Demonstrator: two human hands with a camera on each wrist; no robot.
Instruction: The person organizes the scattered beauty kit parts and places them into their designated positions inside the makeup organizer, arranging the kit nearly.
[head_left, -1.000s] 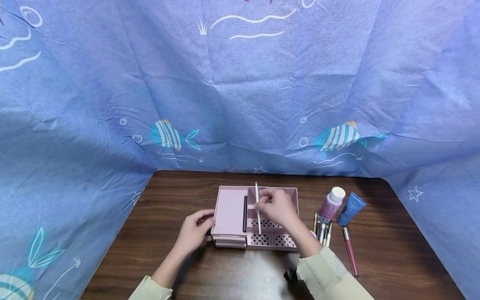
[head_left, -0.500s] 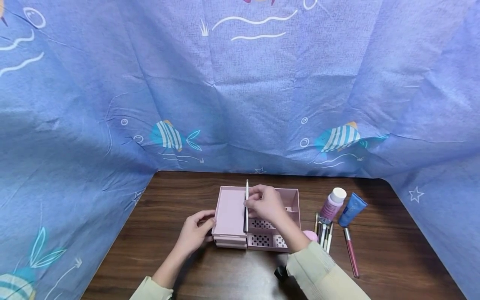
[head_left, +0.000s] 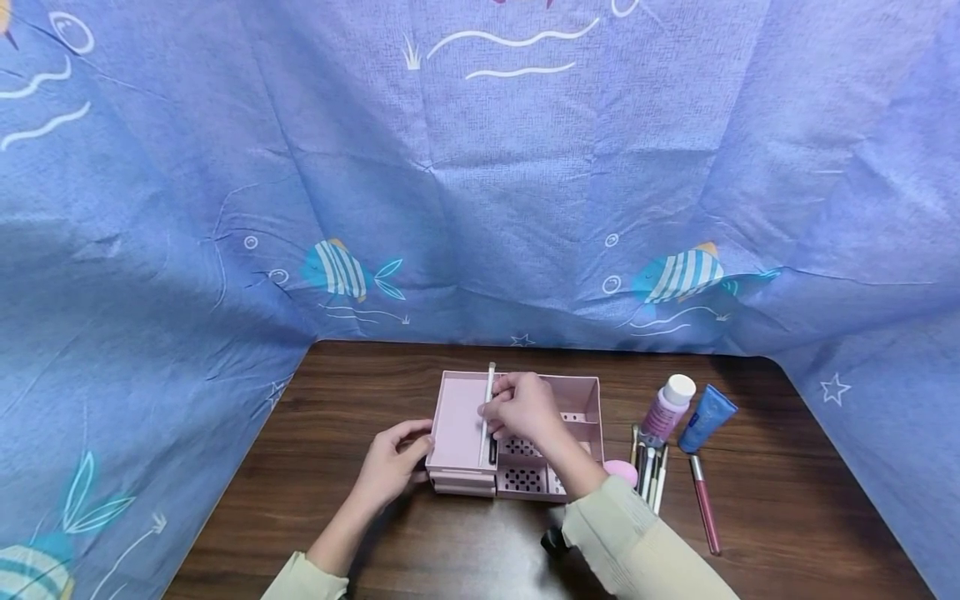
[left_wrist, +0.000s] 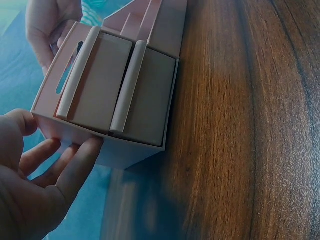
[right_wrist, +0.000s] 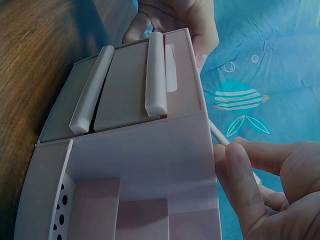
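A pink cosmetics organizer (head_left: 462, 417) stands on the table, with two drawers in its front and perforated compartments on its right. My left hand (head_left: 390, 462) rests against its left side; in the left wrist view the fingers (left_wrist: 80, 165) touch the outer wall near the front corner. Over the flat top, my right hand (head_left: 528, 408) pinches a slim white-handled makeup brush (head_left: 488, 392) between thumb and fingers. The brush lies nearly front to back, close over the top's right edge. Beside it a thin black stick (head_left: 492, 451) lies along that edge, partly hidden by the hand.
Right of the organizer are a pink sponge (head_left: 621, 472), several makeup brushes (head_left: 651, 475), a white-capped bottle (head_left: 667, 408), a blue tube (head_left: 707, 418) and a dark-red lip gloss tube (head_left: 705, 504). A patterned blue cloth (head_left: 480, 208) hangs behind the table (head_left: 360, 392).
The right hand has carried the white brush leftward from over the compartments to the flat top's right edge, past the black stick. The left hand stays at the organizer's side.
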